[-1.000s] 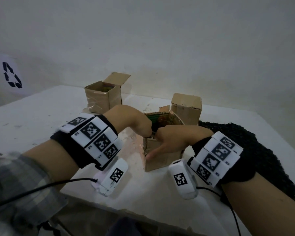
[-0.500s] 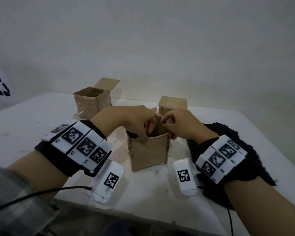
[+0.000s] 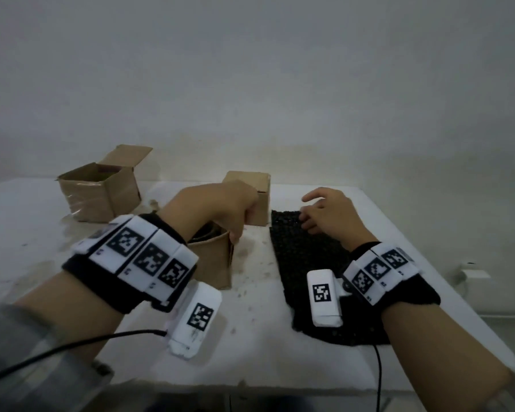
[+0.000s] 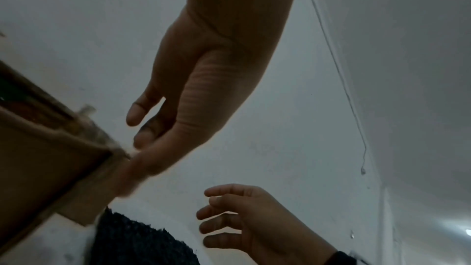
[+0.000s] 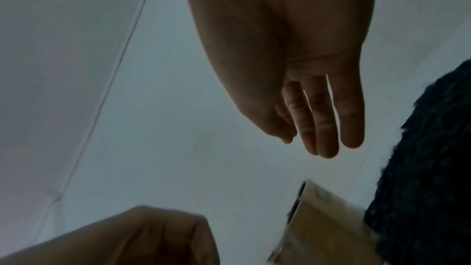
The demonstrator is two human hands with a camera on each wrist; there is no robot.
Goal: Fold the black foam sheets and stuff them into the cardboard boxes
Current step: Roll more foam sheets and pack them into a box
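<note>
With the left hand (image 3: pixel 220 209) pinching the near box (image 3: pixel 213 263) at its corner rim and the right hand (image 3: pixel 327 215) loose-fingered, its grip wide, above the black foam sheet (image 3: pixel 306 263) flat on the worktop (image 3: pixel 250 346) beneath it, a one-corner hold may let the box tip or its flap bend when foam is stuffed in.

Brown cardboard boxes (image 3: pixel 100 191) stand on a white, stained worktop (image 3: pixel 27 227) beside a black, pebbled foam sheet (image 3: pixel 306 263); black wristbands (image 3: pixel 101 275) carry white tiles with black-and-white square codes.

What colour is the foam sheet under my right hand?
Black, with a bumpy, pebbled texture. The foam sheet under the right hand shows best in the head view.
</note>
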